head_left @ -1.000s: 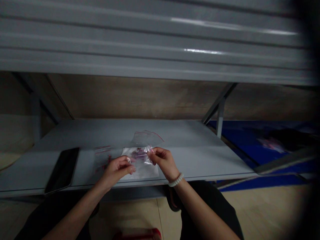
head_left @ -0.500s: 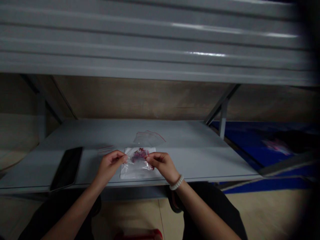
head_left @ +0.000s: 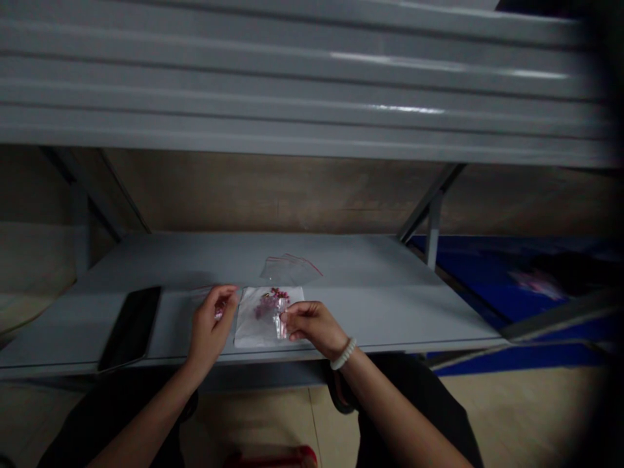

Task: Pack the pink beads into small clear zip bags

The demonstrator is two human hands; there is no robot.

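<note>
On a grey shelf point(head_left: 370, 292) lies a white sheet point(head_left: 251, 331) with a small heap of red-pink pieces point(head_left: 271, 300) on it. My right hand point(head_left: 312, 325), with a white bead bracelet at the wrist, pinches a small clear zip bag point(head_left: 281, 323) at the sheet's right edge. My left hand point(head_left: 210, 325) rests just left of the sheet with fingers slightly curled, its tips on another clear bag with a red strip point(head_left: 207, 294). Whether it grips that bag I cannot make out.
A black phone point(head_left: 130, 327) lies at the shelf's left front. Several empty clear zip bags point(head_left: 290, 266) lie behind the sheet. An upper grey shelf overhangs. A blue mat point(head_left: 492, 286) lies on the floor to the right.
Both hands held one small bag over the sheet. The left hand has let go and moved left to another bag; the right hand has drawn the bag down to the sheet's right edge.
</note>
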